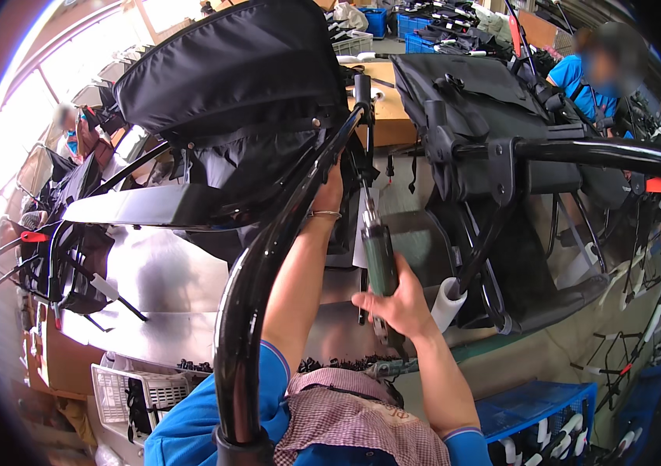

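While bright windows light the far left of the workroom, a person stands near them, beside bundled black frames with red tips. Below, a white plastic basket with slotted sides sits lower than the desk, whose bare metal top gives back blurred, pale reflections. On that surface, left of centre, is a seat unit with a broad, arched hood of dark, softly sheened fabric, and a smooth, rounded armrest juts out leftward. A thick, glossy black tube bends up through the foreground in one long curve.

Behind this tube, the left hand reaches up to the seat unit, a thin bracelet at its wrist; it is mostly hidden, so its grip cannot be told. Just right of it, the right hand is wrapped around a power driver, a slim green cylinder held upright over the desk with its metal shaft pointing away; whether the tip touches anything is unclear. Farther right stands a second seat of creased black cloth, with a white sleeve on its frame. A blue bin holds white-ended parts at lower right, and a co-worker in blue is at upper right.
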`<state>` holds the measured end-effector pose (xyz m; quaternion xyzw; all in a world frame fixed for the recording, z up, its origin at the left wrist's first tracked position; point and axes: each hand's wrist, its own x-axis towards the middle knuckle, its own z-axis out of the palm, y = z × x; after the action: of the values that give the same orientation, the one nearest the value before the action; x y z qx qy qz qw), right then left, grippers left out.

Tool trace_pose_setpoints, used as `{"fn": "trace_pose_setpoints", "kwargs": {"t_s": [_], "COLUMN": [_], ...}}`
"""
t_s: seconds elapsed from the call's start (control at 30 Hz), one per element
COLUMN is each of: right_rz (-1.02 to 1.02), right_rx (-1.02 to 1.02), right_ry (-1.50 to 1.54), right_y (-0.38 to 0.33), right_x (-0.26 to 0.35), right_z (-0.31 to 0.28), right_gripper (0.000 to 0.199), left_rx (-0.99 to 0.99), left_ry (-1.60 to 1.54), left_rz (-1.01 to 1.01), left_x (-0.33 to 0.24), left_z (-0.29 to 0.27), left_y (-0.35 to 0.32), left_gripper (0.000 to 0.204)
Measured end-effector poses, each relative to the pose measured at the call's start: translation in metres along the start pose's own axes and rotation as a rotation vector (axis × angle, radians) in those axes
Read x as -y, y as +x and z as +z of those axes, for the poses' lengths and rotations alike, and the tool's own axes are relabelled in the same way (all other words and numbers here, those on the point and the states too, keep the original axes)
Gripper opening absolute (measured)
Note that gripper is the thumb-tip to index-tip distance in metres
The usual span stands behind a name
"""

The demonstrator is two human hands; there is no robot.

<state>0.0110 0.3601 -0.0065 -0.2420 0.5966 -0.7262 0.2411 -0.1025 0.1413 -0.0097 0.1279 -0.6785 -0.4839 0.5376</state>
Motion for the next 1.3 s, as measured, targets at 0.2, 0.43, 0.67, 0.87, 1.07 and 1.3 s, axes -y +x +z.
{"fn": "trace_pose_setpoints", "kwargs": {"t_s": [0.2,0.43,0.67,0.87,1.07,1.3], "right_rz": [-0.025,0.002,-0.014,0.113,0.188,0.295], "right_rx": [0.043,0.007,0.014,0.073,0.171,0.171], "right_ry": [-0.065,-0.087,-0.110,0.091,0.333,0.466], "right_y": [0.041,0.057,0.068,0.062,0.062,0.063], "right_x": [0.019,0.024,0.021,0.047,0.055,0.051], "right_z": [0.013,0.010,0.015,0.005,0.007,0.020], "right_gripper": [0.073,0.068,0.070,0.072,0.058,0.051], "left_rx": [-0.041,-0.015,0.199,0.193,0.274,0.222], "left_ry": [-0.168,-0.372,-0.635,-1.068,-0.744,-0.413], "left_rz": [-0.162,-0.347,-0.383,-0.866,-0.491,-0.479], "left_x": [0.015,0.022,0.056,0.019,0.066,0.025], "left_z": [-0.008,0.005,-0.014,-0.009,-0.003,-0.018], "left_y": [0.009,0.009,0.026,0.032,0.029,0.023], "left_gripper": [0.014,0.017,0.021,0.021,0.022,0.022]}}
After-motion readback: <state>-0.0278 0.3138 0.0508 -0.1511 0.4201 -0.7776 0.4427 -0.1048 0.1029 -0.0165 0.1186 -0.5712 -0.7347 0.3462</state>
